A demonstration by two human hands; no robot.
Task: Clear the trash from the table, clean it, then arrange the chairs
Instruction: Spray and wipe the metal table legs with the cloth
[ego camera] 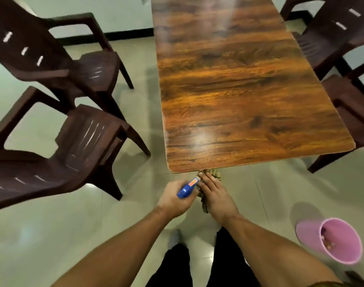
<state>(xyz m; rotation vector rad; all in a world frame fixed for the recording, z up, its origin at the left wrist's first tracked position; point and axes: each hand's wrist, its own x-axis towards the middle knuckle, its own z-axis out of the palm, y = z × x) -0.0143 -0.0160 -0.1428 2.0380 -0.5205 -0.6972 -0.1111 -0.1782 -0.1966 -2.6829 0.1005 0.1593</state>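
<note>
A long wooden table (239, 90) stretches away from me, its near edge just beyond my hands. My left hand (172, 196) grips a blue spray bottle (186, 188) with an orange label, its nozzle pointing up and right. My right hand (213, 194) holds a checked cloth (210, 175) bunched under its fingers, just below the table's near edge. The two hands touch each other. A pink bin (332, 241) stands on the floor at the right with some scraps inside.
Two dark brown plastic chairs (79, 141) (59, 54) stand angled away from the table's left side. Two more chairs (351, 112) (330, 38) sit close along the right side. Pale tiled floor (73, 235) lies around me; my legs show below.
</note>
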